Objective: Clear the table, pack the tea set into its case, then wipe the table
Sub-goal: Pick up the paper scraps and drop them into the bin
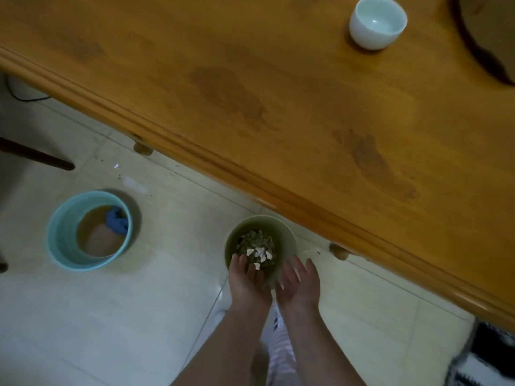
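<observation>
Low centre of frame, the left hand [248,278] and right hand [298,284] hung open over the floor's green bin [287,239] of scraps, while a white cup [377,22] stood upper right on the stained counter [278,79], so packing and wiping apparently remained.

Your left hand [249,280] covers the near rim of the round olive-green plastic bin [287,235]. The brownish and white scraps [257,246] inside it are too blurred to name, and you cannot tell whether the white bits touch your fingers. Your forearms [223,344] run off the bottom edge. On the orange wooden table [250,93], a dark round rimmed object [471,48] is cut by the top right corner. A black-and-white patterned thing [485,360] is clipped at the lower right. In the ribbed light-blue bucket [60,235], a blue cloth-like lump [115,222] lies partly sunk in brown liquid, its shape unclear.
</observation>
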A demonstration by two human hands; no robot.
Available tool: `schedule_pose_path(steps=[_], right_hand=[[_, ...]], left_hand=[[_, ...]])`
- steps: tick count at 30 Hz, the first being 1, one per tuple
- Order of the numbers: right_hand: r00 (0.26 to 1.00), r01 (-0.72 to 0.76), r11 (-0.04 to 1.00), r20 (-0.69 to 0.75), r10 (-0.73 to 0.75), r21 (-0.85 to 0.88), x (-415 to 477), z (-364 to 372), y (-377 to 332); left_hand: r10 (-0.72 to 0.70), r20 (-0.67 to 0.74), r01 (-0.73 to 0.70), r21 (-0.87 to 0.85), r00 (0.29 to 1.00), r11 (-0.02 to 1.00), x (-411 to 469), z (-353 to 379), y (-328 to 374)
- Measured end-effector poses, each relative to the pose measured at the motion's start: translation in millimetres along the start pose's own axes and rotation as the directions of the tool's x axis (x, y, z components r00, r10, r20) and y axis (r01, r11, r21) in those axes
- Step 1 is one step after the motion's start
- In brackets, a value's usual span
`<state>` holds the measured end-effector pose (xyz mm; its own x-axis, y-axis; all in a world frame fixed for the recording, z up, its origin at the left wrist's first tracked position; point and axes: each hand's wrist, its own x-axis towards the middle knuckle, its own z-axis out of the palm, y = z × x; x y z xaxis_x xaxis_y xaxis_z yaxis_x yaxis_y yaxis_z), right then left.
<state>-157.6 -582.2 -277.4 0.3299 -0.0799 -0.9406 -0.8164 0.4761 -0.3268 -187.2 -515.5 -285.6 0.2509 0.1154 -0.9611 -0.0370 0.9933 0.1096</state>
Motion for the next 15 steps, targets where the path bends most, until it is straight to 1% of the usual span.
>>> schedule_pose_path(steps=[7, 12, 15], right_hand=[[0.995, -0.024, 0.999, 0.097, 0.020, 0.036, -54.0, 22.8, -11.7], [0.978, -0.054, 0.998, 0.203, 0.051, 0.010, -117.9, 43.5, -11.2], [0.964, -0.083, 0.995, 0.249, 0.092, -0.045, -158.7, 62.3, -9.7]], left_hand=[[0.085, -0.037, -0.083, 0.066, 0.996, 0.994, -69.6, 17.0, 36.9], [0.220, 0.030, -0.221, 0.085, 0.975, 0.971, -149.4, 32.6, 74.3], [0.312, 0.063, -0.318, 0.130, 0.948, 0.939, -182.7, 33.3, 92.2]])
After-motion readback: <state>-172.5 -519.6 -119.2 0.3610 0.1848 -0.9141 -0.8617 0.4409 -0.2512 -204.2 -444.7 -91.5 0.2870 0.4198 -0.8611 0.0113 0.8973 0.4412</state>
